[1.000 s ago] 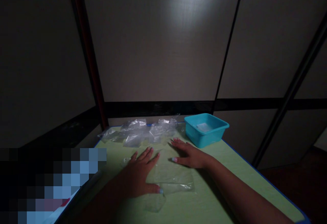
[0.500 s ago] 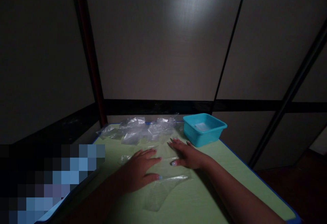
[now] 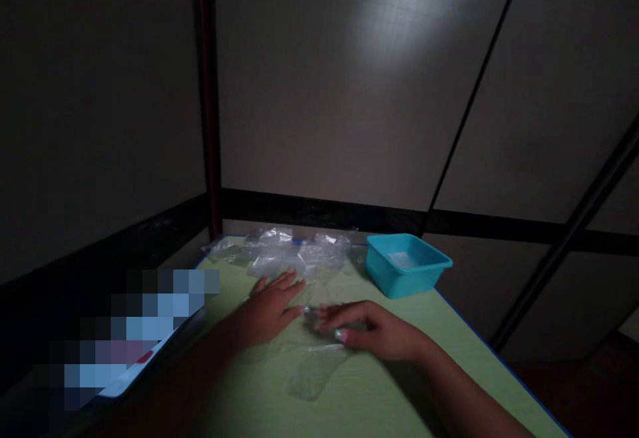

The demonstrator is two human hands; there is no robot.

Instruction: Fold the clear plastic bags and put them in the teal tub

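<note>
A clear plastic bag [image 3: 314,371] lies flat on the green table [image 3: 399,391]. My left hand [image 3: 272,308] rests palm down on its left part, fingers spread. Over the bag's right side is my right hand [image 3: 372,328], its fingers bent a little and apart from the thumb, nothing seen in its grasp; the fingertips are slightly blurred. Beyond both hands, crumpled clear plastic bags [image 3: 294,251] lie in a heap along the table's far edge.
At the far right of the table stands a turquoise basket [image 3: 404,278] with something whitish inside. A pixelated area covers a pale-edged object [image 3: 120,385] at the lower left. Dark panels rise behind the table.
My right hand has drawn nearer and to the left, its fingers more bent. My left hand has slid a little forward and left over the bag. The whole view has tilted slightly.
</note>
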